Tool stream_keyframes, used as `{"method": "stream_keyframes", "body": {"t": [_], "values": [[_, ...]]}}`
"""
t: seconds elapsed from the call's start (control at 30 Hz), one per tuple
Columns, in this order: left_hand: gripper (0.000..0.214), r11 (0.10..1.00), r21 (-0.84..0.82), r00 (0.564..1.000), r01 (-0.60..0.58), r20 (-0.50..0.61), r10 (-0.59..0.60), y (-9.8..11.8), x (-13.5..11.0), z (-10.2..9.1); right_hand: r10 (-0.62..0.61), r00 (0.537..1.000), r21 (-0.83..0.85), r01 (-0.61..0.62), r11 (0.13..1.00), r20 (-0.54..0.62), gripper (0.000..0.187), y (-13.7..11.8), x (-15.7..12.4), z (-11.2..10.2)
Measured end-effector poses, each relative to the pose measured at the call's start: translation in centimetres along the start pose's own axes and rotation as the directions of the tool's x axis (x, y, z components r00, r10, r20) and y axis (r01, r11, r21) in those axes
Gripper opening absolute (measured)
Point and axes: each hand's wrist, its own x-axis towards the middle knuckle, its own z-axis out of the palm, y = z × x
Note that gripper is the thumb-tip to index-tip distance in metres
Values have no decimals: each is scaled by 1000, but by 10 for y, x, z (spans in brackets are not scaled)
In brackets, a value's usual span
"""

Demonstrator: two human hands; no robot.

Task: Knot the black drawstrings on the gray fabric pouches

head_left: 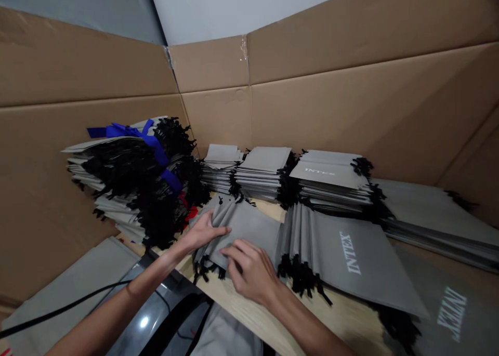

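A stack of grey fabric bags (257,221) with black cord ends lies in front of me, its left side bunched into folds. My left hand (202,232) rests over those folds, thumb on top and the other fingers along the left side, partly hidden. Lower on the same stack, my right hand (251,270) touches the top bag with bent fingers. Its forefinger and thumb are apart, and nothing shows held between them. Just right of it, another fanned pile of grey bags (331,236) carries white INTEX lettering, black cords hanging toward me.
Several stacks of grey bags (265,159) line the back of the wooden board (237,299). At left rises a tall heap of bags tied with blue ribbon (156,147). Cardboard walls (331,101) enclose the back and left. A black cable (78,301) crosses the lower left.
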Motion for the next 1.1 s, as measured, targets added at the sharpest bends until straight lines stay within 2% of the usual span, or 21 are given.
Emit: {"method": "stream_keyframes", "body": {"t": [0.07, 0.13, 0.23, 0.3, 0.33, 0.4, 0.47, 0.63, 0.9, 1.1], "values": [[64, 998, -1, 998, -56, -34, 56, 1, -7, -5, 33, 992, -36, -38, 999, -120, 30, 3, 5, -6], [69, 995, 4, 993, -97, -63, 97, 1, -15, -11, 74, 967, -75, -95, 993, -245, 32, 8, 12, -16], [74, 992, 9, 988, -123, -94, 123, -3, -24, -19, 163, 906, -107, -221, 969, -391, 58, 17, 22, -33], [76, 992, 4, 987, -124, -106, 123, -9, -26, -23, 297, 891, -110, -352, 930, -342, 73, 20, 22, -39], [76, 993, -2, 987, -121, -107, 120, -12, -25, -24, 368, 889, -120, -411, 903, -273, 73, 19, 20, -40], [76, 994, -17, 989, -112, -99, 110, -17, -19, -25, 465, 878, -168, -479, 862, -116, 60, 14, 11, -38], [70, 996, -27, 993, -90, -79, 88, -21, -12, -24, 479, 877, -222, -476, 851, -44, 45, 5, -2, -31], [33, 999, -31, 1000, 10, 19, -10, -18, 4, -20, 500, 866, -332, -468, 819, 11, 42, -10, -23, -12], [38, 984, -27, 982, 176, 73, -173, 5, 1, -17, 494, 866, -434, -416, 799, 80, 38, -14, -21, -11], [41, 987, -60, 977, 148, 166, -136, 26, -3, -12, 475, 870, -468, -368, 804, 132, 35, -16, -14, -17]]}}
